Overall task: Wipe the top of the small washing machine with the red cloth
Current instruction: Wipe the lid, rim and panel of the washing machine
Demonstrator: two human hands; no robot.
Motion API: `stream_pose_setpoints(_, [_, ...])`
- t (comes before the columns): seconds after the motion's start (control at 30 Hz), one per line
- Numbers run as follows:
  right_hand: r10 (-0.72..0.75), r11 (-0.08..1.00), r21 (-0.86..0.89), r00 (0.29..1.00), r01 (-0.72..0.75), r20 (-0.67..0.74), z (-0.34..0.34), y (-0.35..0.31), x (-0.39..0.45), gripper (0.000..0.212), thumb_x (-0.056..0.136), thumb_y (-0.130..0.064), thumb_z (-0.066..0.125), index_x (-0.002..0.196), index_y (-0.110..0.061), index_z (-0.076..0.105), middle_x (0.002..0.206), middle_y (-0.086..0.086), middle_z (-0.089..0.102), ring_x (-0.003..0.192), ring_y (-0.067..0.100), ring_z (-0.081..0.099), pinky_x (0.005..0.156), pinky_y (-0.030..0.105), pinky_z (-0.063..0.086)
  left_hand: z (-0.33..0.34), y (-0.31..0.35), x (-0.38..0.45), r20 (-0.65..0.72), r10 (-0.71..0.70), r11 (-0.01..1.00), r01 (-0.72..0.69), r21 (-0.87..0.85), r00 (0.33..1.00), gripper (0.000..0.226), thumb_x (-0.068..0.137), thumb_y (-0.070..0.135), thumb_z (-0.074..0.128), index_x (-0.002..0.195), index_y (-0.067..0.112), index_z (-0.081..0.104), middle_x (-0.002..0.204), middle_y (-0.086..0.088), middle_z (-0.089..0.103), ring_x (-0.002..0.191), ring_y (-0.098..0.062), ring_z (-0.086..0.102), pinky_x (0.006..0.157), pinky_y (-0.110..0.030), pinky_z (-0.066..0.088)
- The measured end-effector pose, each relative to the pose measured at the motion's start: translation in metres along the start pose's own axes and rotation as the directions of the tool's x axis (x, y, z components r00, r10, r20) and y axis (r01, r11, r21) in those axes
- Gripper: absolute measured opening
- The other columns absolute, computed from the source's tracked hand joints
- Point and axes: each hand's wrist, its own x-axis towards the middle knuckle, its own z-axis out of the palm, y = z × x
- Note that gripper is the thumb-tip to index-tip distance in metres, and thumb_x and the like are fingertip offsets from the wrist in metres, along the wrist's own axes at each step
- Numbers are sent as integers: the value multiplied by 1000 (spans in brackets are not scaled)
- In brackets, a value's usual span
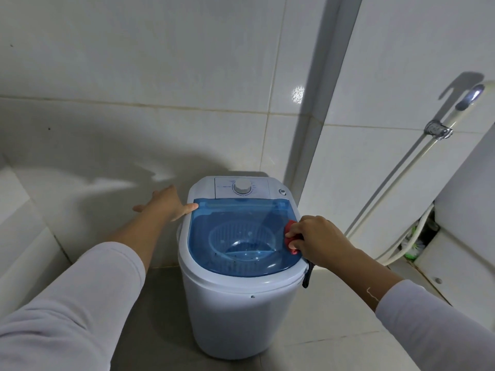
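White washing machine (235, 311), translucent blue lid (241, 223), white dial (242, 187); red cloth (290, 234); white sleeves (88, 298); glossy white wall tiles (134, 62).

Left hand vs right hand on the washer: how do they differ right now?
The left hand is open and flat, fingers spread, and holds nothing; the right hand is closed around the red cloth. The left hand rests at the back left corner of the blue lid, thumb on its edge; the right hand presses at the lid's right edge. Both touch the washing machine top, and both arms wear white sleeves.
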Motion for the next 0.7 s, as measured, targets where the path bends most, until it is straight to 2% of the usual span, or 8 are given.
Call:
stream_pose_setpoints(0.17, [54, 998, 28, 998, -55, 38, -4, 8, -7, 26, 91, -23, 55, 112, -19, 70, 109, 1, 69, 93, 16, 60, 86, 21, 44, 1, -3, 3, 17, 15, 1000, -15, -2, 1000, 101, 80, 69, 55, 153, 12, 14, 158, -11, 25, 145, -32, 23, 113, -61, 24])
stream_pose_setpoints(0.3, [39, 999, 7, 998, -39, 53, -20, 3, -4, 24, 86, -24, 61, 107, -21, 72, 107, -1, 72, 96, 17, 63, 90, 26, 50, -2, 2, -5, 2, 5, 1000, -5, 24, 1000, 98, 82, 67, 54, 154, 14, 13, 158, -11, 26, 145, -33, 23, 112, -64, 21])
stream_pose_setpoints(0.4, [-64, 996, 66, 998, 64, -3, -37, -22, 4, 23, 83, -23, 62, 104, -23, 72, 105, -2, 73, 97, 17, 62, 87, 26, 48, -5, 4, -9, -1, 14, 999, -14, 31, 1000, 97, 83, 67, 53, 153, 14, 14, 157, -12, 27, 144, -34, 25, 112, -65, 21])
stream_pose_setpoints(0.5, [-223, 964, 144, 975, 223, -18, -44, -61, 14, 31, 84, -25, 64, 114, -27, 66, 114, -1, 69, 107, 19, 60, 95, 32, 47, -6, 5, -12, 2, 8, 1000, -8, 26, 1000, 95, 84, 65, 53, 153, 14, 13, 157, -12, 27, 144, -34, 24, 111, -67, 19])
stream_pose_setpoints(0.6, [-367, 924, 128, 930, 361, 26, -38, -101, 23, 41, 86, -27, 63, 126, -24, 58, 122, 2, 65, 111, 21, 57, 96, 32, 46, -6, 3, -9, 33, 24, 1000, -24, -3, 999, 97, 84, 65, 53, 154, 15, 9, 159, -12, 22, 147, -34, 19, 112, -67, 17])
stream_pose_setpoints(0.7, [-448, 892, 92, 893, 443, 45, -27, -132, 35, 41, 87, -26, 61, 128, -22, 57, 122, 6, 63, 111, 24, 56, 94, 34, 44, -3, -2, -4, 30, 61, 996, -59, -63, 998, 98, 83, 62, 58, 154, 15, 10, 160, -11, 21, 148, -33, 16, 113, -66, 16])
